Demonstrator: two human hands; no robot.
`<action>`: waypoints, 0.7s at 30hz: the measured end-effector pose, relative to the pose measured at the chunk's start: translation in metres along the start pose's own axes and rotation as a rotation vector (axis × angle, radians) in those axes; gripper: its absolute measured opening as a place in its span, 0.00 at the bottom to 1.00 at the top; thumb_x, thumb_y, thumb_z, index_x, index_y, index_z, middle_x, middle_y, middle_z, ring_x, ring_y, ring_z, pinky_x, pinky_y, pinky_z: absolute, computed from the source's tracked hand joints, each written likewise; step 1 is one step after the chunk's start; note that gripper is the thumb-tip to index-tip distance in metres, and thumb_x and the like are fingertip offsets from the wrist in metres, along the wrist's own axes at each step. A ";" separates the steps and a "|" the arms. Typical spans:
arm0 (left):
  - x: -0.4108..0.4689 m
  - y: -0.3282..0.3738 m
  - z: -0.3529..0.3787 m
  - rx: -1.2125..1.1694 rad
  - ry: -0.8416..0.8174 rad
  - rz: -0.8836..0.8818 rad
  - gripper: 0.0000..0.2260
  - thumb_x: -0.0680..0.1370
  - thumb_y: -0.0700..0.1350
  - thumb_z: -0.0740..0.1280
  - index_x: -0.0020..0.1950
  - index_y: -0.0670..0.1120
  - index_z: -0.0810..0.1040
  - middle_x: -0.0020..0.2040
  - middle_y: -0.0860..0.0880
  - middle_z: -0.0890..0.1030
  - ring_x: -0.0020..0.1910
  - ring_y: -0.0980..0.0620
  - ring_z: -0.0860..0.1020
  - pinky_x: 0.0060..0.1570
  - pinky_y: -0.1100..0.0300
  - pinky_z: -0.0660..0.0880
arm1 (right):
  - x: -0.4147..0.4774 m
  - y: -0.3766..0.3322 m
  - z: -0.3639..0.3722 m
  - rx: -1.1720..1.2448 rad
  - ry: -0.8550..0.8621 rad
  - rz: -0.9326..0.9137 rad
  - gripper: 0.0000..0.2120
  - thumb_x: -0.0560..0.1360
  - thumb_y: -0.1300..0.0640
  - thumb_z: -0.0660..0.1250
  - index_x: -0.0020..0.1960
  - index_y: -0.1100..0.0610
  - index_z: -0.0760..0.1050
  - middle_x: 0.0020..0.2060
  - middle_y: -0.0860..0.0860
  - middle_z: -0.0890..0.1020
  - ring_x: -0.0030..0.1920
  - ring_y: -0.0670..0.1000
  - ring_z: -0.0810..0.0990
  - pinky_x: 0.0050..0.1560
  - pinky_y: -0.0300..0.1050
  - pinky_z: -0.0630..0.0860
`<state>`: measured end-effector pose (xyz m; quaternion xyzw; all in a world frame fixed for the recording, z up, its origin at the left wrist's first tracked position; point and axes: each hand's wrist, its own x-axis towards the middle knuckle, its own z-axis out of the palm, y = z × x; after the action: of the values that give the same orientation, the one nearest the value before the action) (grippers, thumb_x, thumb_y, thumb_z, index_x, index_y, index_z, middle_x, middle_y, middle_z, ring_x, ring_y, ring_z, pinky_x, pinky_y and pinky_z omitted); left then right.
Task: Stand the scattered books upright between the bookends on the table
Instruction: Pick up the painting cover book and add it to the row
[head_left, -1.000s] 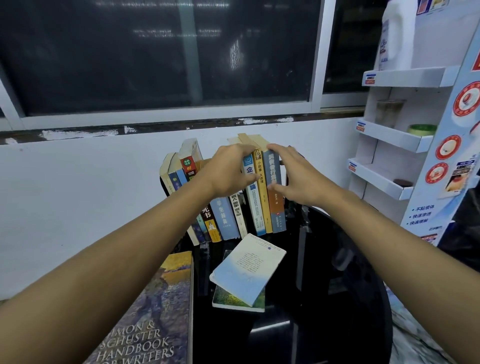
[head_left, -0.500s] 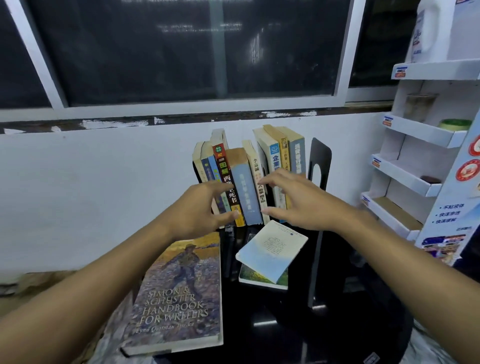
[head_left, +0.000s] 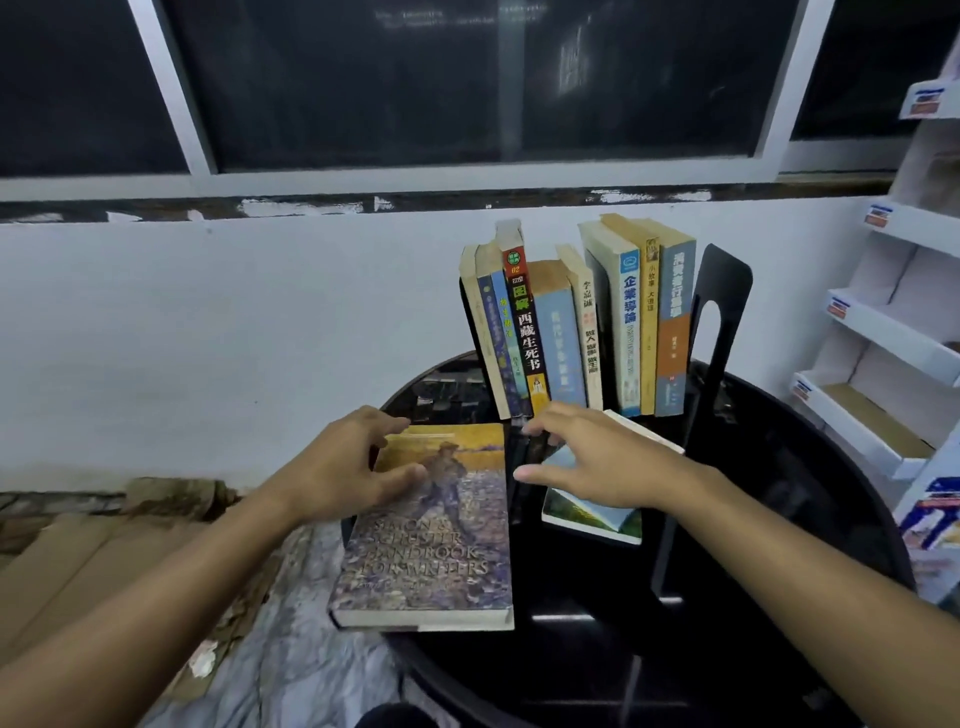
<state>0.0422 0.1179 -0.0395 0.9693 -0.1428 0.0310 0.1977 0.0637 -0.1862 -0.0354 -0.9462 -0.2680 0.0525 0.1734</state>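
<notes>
The thick handbook (head_left: 426, 535) lies flat at 8 o'clock on the round black table (head_left: 779, 519). The left hand (head_left: 348, 473) is at its far left corner, fingers spread, thumb over the cover, gripping nothing. The right hand (head_left: 608, 467) hovers spread above two thin books (head_left: 587, 519) near the centre. The handbook looks heavy and stiff. It is best clasped by both long edges, then stood beside the upright books (head_left: 571, 332) at 12 o'clock, left of the bookend (head_left: 722, 312).

I'm seeing the black table (head_left: 779, 519) reflecting light, glossy and smooth. The right bookend (head_left: 724, 291) is looking like thin black sheet metal. The handbook (head_left: 431, 540) cover is showing matt paper; the upright books (head_left: 571, 322) are showing yellowed paper edges. The left cardboard (head_left: 78, 545) is looking rough.
</notes>
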 end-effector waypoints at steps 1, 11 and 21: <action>-0.003 -0.006 0.001 0.003 -0.007 -0.017 0.34 0.73 0.65 0.69 0.74 0.47 0.73 0.65 0.51 0.76 0.58 0.54 0.78 0.55 0.62 0.74 | 0.002 -0.001 0.005 0.000 -0.018 0.008 0.33 0.77 0.33 0.63 0.74 0.51 0.68 0.67 0.46 0.70 0.66 0.47 0.71 0.67 0.46 0.70; -0.017 -0.027 0.009 -0.084 -0.072 -0.103 0.21 0.76 0.67 0.64 0.52 0.52 0.84 0.48 0.49 0.80 0.51 0.49 0.79 0.50 0.58 0.74 | 0.026 -0.011 0.031 -0.141 -0.097 0.072 0.37 0.73 0.23 0.49 0.59 0.52 0.76 0.49 0.46 0.72 0.52 0.49 0.69 0.62 0.61 0.68; -0.012 -0.036 0.020 -0.235 -0.050 -0.115 0.37 0.72 0.72 0.63 0.38 0.35 0.69 0.39 0.42 0.67 0.37 0.49 0.66 0.37 0.62 0.61 | 0.033 -0.010 0.035 0.003 -0.070 0.072 0.31 0.72 0.25 0.56 0.54 0.51 0.74 0.50 0.46 0.73 0.53 0.48 0.74 0.61 0.54 0.73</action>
<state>0.0408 0.1453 -0.0729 0.9464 -0.0948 -0.0215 0.3079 0.0801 -0.1503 -0.0642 -0.9526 -0.2396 0.0921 0.1634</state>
